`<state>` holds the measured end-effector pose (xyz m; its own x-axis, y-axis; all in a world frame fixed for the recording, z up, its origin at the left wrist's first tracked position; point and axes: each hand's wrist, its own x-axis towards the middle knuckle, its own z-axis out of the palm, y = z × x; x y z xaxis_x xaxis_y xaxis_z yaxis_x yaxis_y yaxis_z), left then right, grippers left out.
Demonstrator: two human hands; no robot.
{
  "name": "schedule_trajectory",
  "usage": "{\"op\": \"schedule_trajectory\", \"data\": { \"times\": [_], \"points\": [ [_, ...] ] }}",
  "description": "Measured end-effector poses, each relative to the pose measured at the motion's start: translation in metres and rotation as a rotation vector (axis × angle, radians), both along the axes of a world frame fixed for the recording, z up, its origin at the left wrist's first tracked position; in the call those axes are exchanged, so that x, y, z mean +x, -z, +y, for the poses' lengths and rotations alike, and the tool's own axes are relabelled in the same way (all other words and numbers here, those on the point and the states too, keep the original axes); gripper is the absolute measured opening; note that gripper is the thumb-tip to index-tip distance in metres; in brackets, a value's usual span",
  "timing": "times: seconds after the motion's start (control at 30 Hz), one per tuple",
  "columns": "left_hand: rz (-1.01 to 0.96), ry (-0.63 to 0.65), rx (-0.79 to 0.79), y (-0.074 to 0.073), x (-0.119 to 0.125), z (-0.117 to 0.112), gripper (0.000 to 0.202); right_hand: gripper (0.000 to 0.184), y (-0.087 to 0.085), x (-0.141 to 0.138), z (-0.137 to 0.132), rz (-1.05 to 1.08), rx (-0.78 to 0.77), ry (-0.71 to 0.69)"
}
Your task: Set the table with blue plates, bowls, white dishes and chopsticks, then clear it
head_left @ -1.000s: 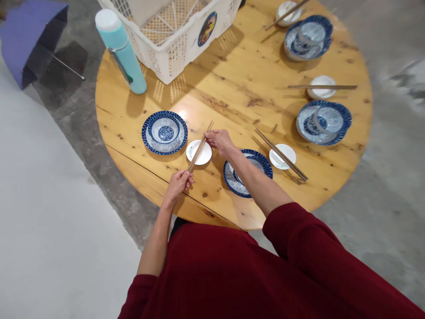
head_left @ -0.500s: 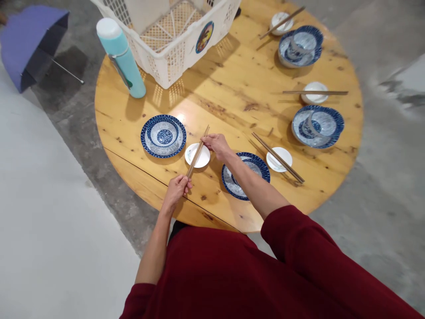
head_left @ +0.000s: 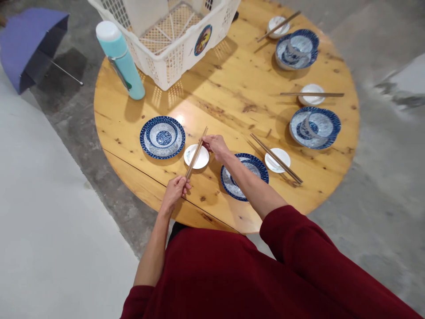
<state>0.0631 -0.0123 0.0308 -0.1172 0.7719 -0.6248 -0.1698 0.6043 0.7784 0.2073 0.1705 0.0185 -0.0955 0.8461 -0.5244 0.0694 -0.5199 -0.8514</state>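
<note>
A pair of wooden chopsticks (head_left: 195, 156) lies slantwise over a small white dish (head_left: 201, 160). My left hand (head_left: 176, 190) pinches their near end, close to the table's front edge. Toward the far end, the fingers of my right hand (head_left: 215, 145) are closed on the same pair. Left of the dish is a blue-and-white plate (head_left: 151, 150) with a patterned bowl (head_left: 163, 135) on it. Another blue-rimmed plate (head_left: 229, 188) is partly hidden under my right forearm.
A white plastic basket (head_left: 175, 66) and a turquoise thermos (head_left: 122, 62) stand at the back left of the round wooden table (head_left: 232, 110). On the right are more chopsticks (head_left: 277, 159), a white dish (head_left: 282, 156) and stacked bowls (head_left: 327, 139). An open purple umbrella (head_left: 26, 40) rests on the floor.
The whole view has shifted very slightly. Both hands keep their hold on the chopsticks over the dish, with no clear movement otherwise.
</note>
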Motion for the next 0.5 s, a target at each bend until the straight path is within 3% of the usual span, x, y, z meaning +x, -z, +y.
{"op": "schedule_trajectory", "data": {
  "times": [0.5],
  "points": [
    [0.059,0.044,0.005,-0.0036,-0.001,0.0034,0.033,0.017,0.0001,0.0009,0.0006,0.018,-0.006,0.021]
  ]
}}
